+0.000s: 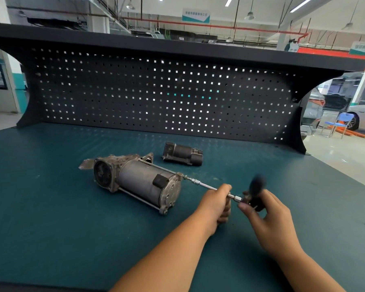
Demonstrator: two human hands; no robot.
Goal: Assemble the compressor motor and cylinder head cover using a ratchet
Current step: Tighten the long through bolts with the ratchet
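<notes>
The grey compressor motor (pixel 139 180) lies on its side on the green bench mat, its cylinder end pointing left. A chrome extension bar (pixel 202 184) runs from a bolt at the motor's right end cap toward me. My left hand (pixel 216 202) grips that bar near its near end. My right hand (pixel 268 216) holds the black ratchet handle (pixel 256 186), which is blurred by motion, at the bar's end. A smaller dark cylinder part (pixel 182 153) lies apart behind the motor.
A black pegboard back panel (pixel 156 91) with a shelf on top closes off the far edge of the bench. The green mat (pixel 51 207) extends widely left and right. Parked cars and a blue chair stand beyond at the right.
</notes>
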